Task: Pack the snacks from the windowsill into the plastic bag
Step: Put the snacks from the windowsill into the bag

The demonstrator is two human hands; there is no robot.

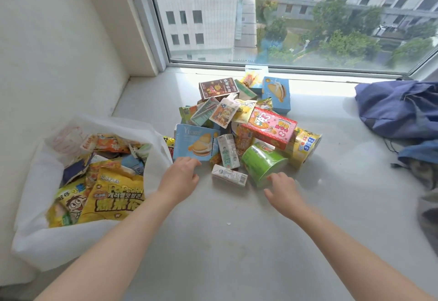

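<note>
Left hand (181,175) touches blue box (196,143); right hand (283,188) spread beside green cup (262,162).

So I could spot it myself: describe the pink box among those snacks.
Find the snack pile on the windowsill under the window. At its right, just behind the green tub, lies the pink box. Only it shows a white rabbit.

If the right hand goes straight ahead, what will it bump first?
Most likely the green cup, lying on its side just ahead of the right hand; whether the fingertips touch it is unclear.
</note>
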